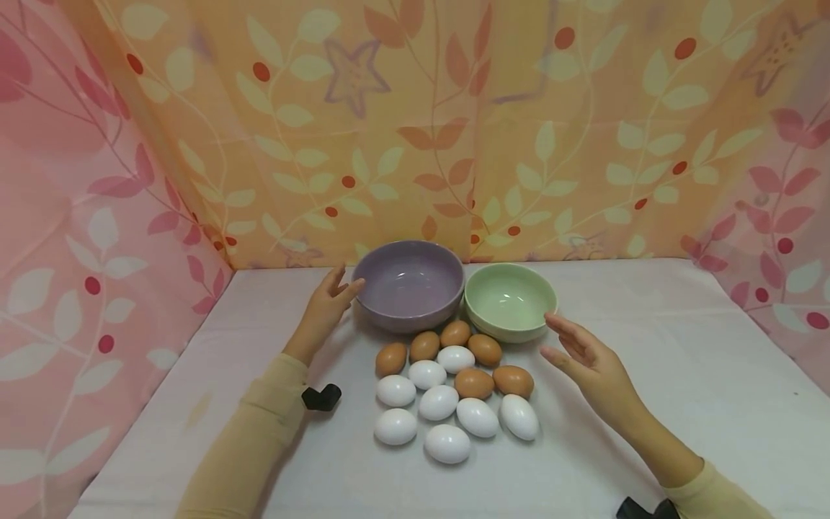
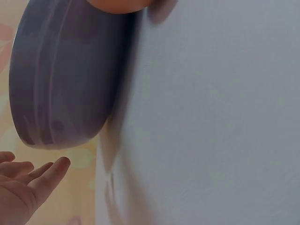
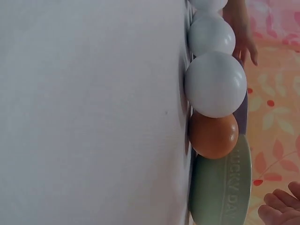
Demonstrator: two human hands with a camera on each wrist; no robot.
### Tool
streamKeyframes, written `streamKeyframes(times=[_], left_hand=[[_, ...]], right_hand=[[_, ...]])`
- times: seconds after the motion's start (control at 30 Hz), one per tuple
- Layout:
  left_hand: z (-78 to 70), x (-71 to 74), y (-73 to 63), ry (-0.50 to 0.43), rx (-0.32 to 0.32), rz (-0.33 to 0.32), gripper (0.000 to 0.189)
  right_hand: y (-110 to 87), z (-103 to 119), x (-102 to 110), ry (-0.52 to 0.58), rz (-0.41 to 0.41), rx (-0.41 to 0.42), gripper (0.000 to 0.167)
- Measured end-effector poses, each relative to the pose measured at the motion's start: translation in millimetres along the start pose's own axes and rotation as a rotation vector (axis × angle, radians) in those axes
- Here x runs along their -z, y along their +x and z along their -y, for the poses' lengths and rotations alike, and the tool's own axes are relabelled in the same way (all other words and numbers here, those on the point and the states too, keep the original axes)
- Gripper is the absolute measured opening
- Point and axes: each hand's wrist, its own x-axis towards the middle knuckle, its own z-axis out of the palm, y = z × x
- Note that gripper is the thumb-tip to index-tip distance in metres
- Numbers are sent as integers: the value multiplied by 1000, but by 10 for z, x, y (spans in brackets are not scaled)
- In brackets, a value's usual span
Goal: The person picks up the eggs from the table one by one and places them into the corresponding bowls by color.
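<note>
At twelve o'clock of the eggs (image 1: 439, 402), purple bowl (image 1: 410, 287) and green bowl (image 1: 511, 299) seem stiff, slippery, best held by their rims; left hand (image 1: 326, 308) and right hand (image 1: 598, 371) spread loosely beside them, empty

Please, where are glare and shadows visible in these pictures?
Head view: glare spots inside the purple bowl and green bowl; left wrist view: dim image, soft shadow on the white table surface beside the purple bowl; right wrist view: small highlights on the brown egg.
</note>
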Motion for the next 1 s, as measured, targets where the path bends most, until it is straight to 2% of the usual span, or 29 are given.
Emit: streamKeyframes(times=[0.1,0.2,0.27,0.33,0.8,1.0], left_hand=[[-54,-33,-36,-56,14,10,81],[-42,-54,-32,-94,17,1,80],[-32,-56,-25,-110,25,-11,79],[49,-60,14,-123,17,-26,80],[140,-99,12,-220,74,-24,75],[163,-135,22,-255,64,-13,71]], right_hand=[[5,18,-2,22,4,-51,56],[15,26,-19,56,-5,-132,57],[17,27,-38,82,-13,-179,57],[16,21,-67,111,-21,-208,56],[5,49,-172,298,3,-262,58],[8,-8,-167,318,15,-297,59]])
